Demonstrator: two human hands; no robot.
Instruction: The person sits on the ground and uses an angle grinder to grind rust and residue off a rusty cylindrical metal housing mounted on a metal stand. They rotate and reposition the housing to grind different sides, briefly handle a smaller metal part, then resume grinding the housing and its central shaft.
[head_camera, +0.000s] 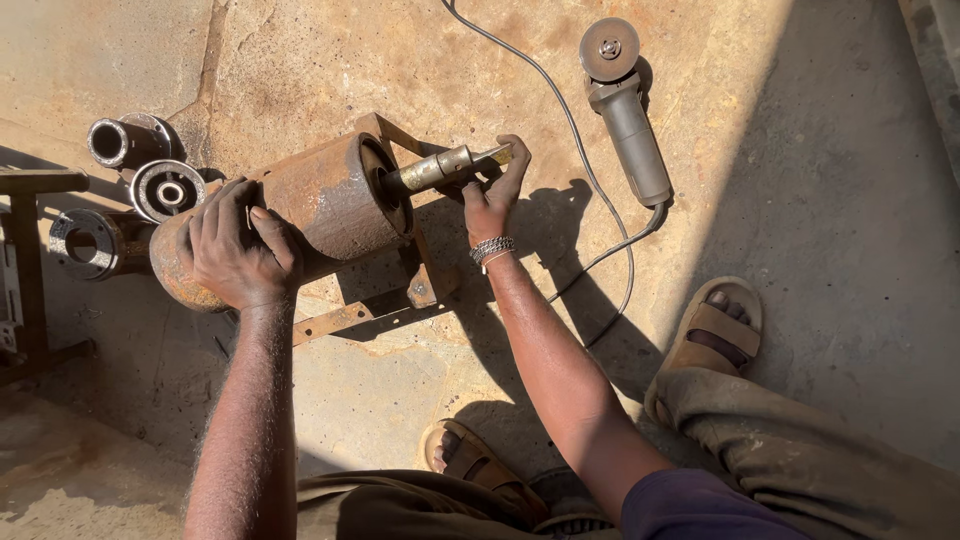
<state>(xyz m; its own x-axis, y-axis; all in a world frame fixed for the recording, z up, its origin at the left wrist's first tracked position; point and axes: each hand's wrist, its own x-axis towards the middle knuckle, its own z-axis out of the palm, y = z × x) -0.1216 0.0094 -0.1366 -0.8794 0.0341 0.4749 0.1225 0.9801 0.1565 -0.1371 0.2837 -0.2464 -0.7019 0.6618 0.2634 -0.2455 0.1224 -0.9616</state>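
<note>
A big rusty metal drum (325, 195) lies on its side across a rusty angle-iron frame (420, 285) on the concrete floor. My left hand (235, 245) presses flat on the drum's left end. A steel shaft (440, 168) sticks out of the drum's right face. My right hand (495, 195), with a beaded bracelet at the wrist, grips the tip of that shaft between fingers and thumb.
A grey angle grinder (628, 110) lies to the upper right, its cable (600, 220) curling across the floor. Three flanged metal bearing housings (165, 188) sit at the left beside a dark metal stand (25, 260). My sandalled feet (715, 330) rest below.
</note>
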